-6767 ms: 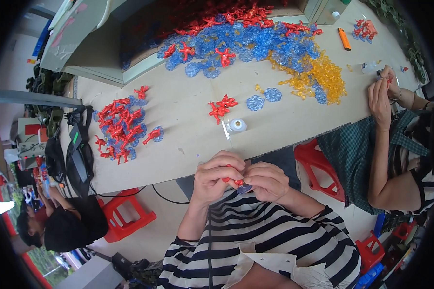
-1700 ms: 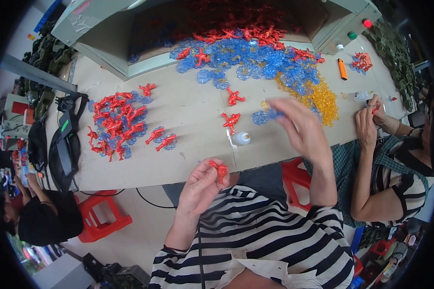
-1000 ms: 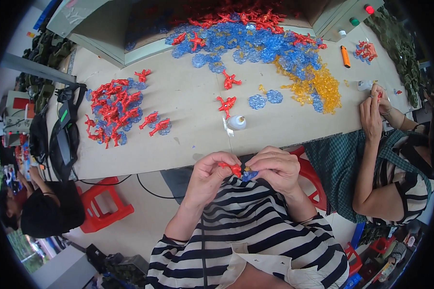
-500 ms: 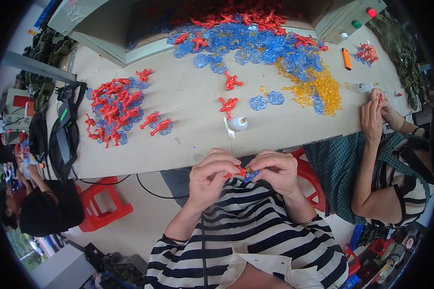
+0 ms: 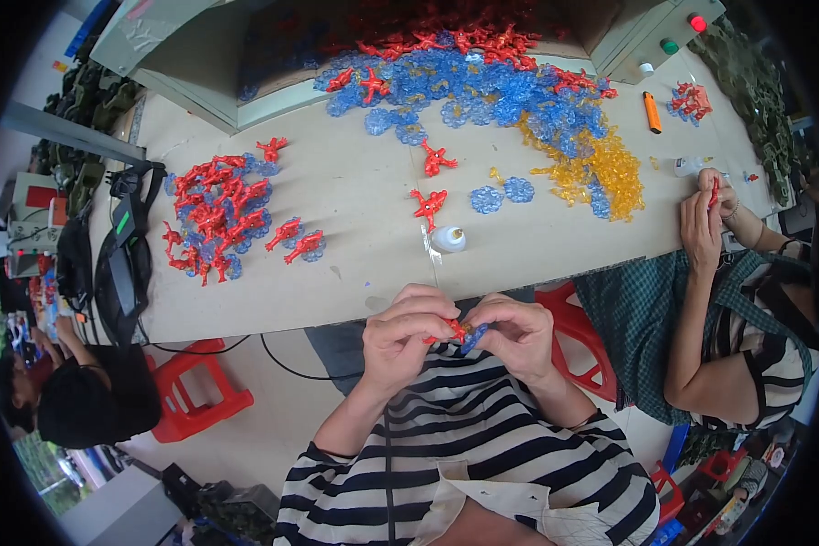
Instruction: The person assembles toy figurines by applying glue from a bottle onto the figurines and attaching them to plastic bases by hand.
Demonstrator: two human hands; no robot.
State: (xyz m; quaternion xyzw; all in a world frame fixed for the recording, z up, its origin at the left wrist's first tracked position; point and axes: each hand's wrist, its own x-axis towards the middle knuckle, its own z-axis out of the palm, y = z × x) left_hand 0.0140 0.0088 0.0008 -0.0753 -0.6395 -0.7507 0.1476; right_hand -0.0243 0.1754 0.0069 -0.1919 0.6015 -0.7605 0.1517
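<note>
Over the near table edge, my left hand (image 5: 408,335) pinches a small red plastic figure (image 5: 441,333). My right hand (image 5: 521,338) grips a clear blue flower-like disc (image 5: 474,338), tilted on edge against the figure. A speck of yellow shows between the two parts, though my fingertips hide the joint. Beyond my hands, a small white squeeze bottle (image 5: 449,238) leans on the table. Two loose red figures (image 5: 429,207) lie behind it, and a pair of blue discs (image 5: 487,199) rests to their right beside a yellow piece (image 5: 495,175).
At left lies a cluster of red figures on blue discs (image 5: 211,211). Heaps of blue discs (image 5: 482,82) and yellow pieces (image 5: 610,173) spill from an open-fronted box (image 5: 191,86). An orange cutter (image 5: 652,113) lies farther right. A co-worker's hands (image 5: 703,218) work at the right edge.
The blue disc in my right hand has turned and shows more of its edge. My right hand has shifted slightly left; my left still pinches the red figure.
</note>
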